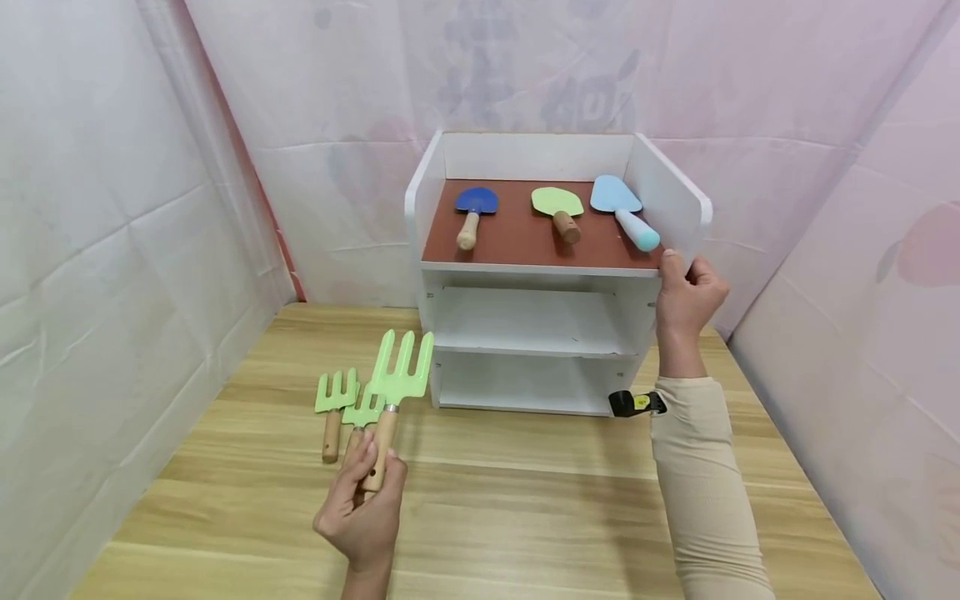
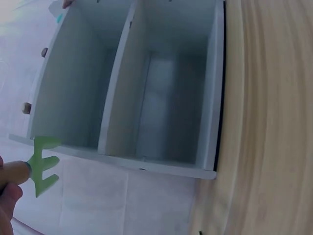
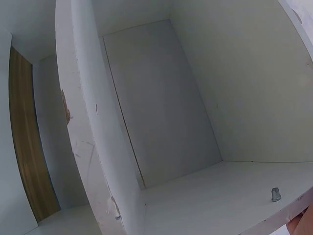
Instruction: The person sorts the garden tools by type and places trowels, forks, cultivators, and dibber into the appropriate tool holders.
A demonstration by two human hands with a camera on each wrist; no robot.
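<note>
Left hand (image 1: 365, 512) curled round the wooden handle of a large light-green metal garden fork (image 1: 396, 385), tines up, raised above the wooden desk (image 1: 525, 500) before the white three-tier shelf unit (image 1: 450, 325); two smaller green forks (image 1: 335, 408) flat just beside. Right hand (image 1: 686, 298) gripping the unit's right front edge; three small trowels (image 1: 557, 208) lying on its brown top tier.

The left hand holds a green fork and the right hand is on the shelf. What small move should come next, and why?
Probably lift the large green fork toward the empty middle shelf. The left hand already grips its wooden handle, the right hand steadies the white rack, and the top level already carries three trowels.
</note>
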